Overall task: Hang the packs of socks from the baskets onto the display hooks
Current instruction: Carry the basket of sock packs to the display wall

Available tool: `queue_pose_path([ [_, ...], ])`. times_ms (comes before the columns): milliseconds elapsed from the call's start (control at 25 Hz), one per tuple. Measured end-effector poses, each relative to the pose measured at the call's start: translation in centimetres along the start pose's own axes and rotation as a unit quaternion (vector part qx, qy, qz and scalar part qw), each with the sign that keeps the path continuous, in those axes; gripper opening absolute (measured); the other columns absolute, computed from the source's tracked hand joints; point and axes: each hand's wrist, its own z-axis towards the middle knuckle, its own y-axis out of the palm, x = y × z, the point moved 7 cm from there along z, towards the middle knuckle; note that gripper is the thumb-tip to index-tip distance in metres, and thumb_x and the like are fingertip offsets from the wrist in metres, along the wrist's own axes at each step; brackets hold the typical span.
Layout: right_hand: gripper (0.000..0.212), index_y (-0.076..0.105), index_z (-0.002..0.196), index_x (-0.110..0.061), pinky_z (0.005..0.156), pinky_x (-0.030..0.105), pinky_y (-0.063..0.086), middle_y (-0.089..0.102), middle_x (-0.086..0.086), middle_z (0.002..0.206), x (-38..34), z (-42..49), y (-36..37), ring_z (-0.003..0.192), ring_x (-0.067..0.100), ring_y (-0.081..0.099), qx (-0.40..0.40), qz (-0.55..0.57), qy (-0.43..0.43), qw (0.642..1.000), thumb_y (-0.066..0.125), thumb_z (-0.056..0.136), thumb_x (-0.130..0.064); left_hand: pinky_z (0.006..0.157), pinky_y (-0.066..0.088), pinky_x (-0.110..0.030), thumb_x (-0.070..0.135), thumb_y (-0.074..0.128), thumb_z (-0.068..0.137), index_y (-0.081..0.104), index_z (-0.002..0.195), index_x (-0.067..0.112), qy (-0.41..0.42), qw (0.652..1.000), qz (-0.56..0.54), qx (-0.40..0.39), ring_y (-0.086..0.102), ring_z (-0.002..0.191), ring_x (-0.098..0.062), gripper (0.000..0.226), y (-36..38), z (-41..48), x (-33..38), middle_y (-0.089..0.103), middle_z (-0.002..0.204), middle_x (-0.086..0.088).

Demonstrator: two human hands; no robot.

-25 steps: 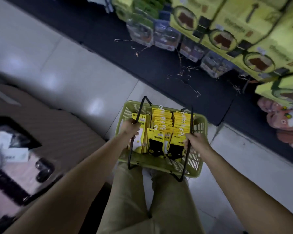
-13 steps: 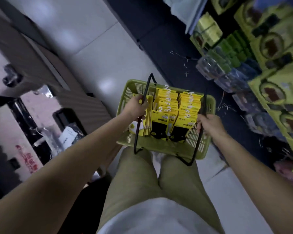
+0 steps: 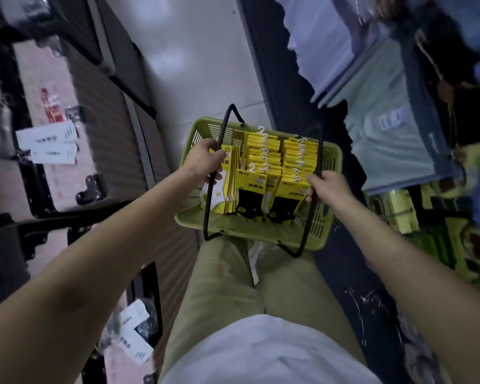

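We reach both arms forward and down, left hand and right hand each clenched on a black handle of the green basket held over our legs, its yellow packs of socks standing in rows, white hooks pointing up.

Head view: you look steeply down from your own head, over chest and legs.
Facing: forward along the floor.
Nearness: close; basket at arm's reach.
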Motion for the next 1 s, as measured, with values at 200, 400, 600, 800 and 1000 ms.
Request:
queue_pose_path([
  [200, 0.025, 0.051, 0.068, -0.019, 0.06, 0.031, 0.048, 0.056, 0.001, 0.06, -15.4, 10.5, 2.1, 0.051, 0.014, 0.057, 0.006, -0.027, -0.025, 0.999, 0.057, 0.092, -0.026, 0.041, 0.043, -0.021, 0.018, 0.048, 0.094, 0.05, 0.102, 0.013, -0.003, 0.999, -0.05, 0.019, 0.057, 0.05, -0.019, 0.01, -9.9, 10.3, 5.8, 0.054, 0.067, -0.005],
  [400, 0.03, 0.049, 0.064, -0.021, 0.064, 0.034, 0.048, 0.055, -0.001, 0.056, -31.3, 18.8, 4.1, 0.052, 0.015, 0.058, 0.016, -0.06, -0.046, 0.997, 0.056, 0.092, -0.029, 0.046, 0.047, -0.026, 0.028, 0.049, 0.095, 0.051, 0.107, 0.013, -0.003, 0.997, -0.076, 0.031, 0.058, 0.053, -0.018, 0.019, -21.2, 20.5, 13.2, 0.054, 0.068, -0.004],
  [600, 0.028, 0.05, 0.066, -0.019, 0.063, 0.031, 0.045, 0.055, 0.0, 0.057, -46.6, 28.2, 5.7, 0.051, 0.012, 0.058, 0.006, -0.076, -0.076, 0.994, 0.055, 0.092, -0.028, 0.049, 0.049, -0.031, 0.023, 0.054, 0.093, 0.053, 0.109, 0.006, 0.016, 0.994, -0.089, 0.06, 0.055, 0.049, -0.018, 0.023, -31.4, 32.0, 21.6, 0.053, 0.066, -0.005],
  [800, 0.032, 0.047, 0.062, -0.019, 0.057, 0.03, 0.043, 0.054, -0.001, 0.056, -62.4, 39.3, 6.9, 0.037, 0.002, 0.055, -0.013, -0.088, -0.098, 0.991, 0.058, 0.091, -0.027, 0.055, 0.051, -0.036, 0.025, 0.058, 0.091, 0.057, 0.106, 0.007, 0.02, 0.99, -0.099, 0.102, 0.053, 0.048, -0.019, 0.022, -41.7, 44.4, 30.3, 0.053, 0.062, -0.004],
  [1000, 0.025, 0.051, 0.068, -0.019, 0.067, 0.032, 0.048, 0.055, -0.001, 0.059, -79.3, 47.3, 8.3, 0.054, 0.013, 0.058, -0.038, -0.096, -0.122, 0.987, 0.056, 0.091, -0.027, 0.043, 0.049, -0.026, 0.024, 0.059, 0.091, 0.053, 0.097, 0.015, 0.02, 0.988, -0.098, 0.116, 0.055, 0.047, -0.015, 0.013, -52.6, 54.6, 38.6, 0.055, 0.066, -0.001],
])
